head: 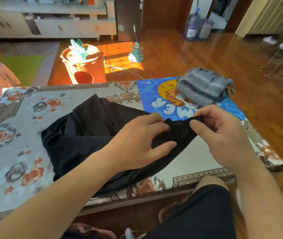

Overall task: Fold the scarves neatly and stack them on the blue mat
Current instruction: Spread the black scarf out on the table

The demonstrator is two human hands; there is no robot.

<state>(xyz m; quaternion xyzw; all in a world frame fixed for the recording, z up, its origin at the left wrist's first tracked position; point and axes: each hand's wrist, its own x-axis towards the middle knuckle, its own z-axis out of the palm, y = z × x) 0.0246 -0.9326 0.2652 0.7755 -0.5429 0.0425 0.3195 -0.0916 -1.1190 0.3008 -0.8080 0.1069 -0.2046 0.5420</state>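
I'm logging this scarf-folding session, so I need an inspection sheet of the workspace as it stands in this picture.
Surface: table under a flowered cover.
Job's things: black scarf rumpled on the table, one end lifted; grey scarf folded on the blue mat.
Clutter: nothing seen on the table.
Hands: left hand and right hand both pinch the black scarf's end.
Cables: white cord on the floor beyond the table.
Surroundings: wooden floor, wooden bucket, white cabinet, green rug.
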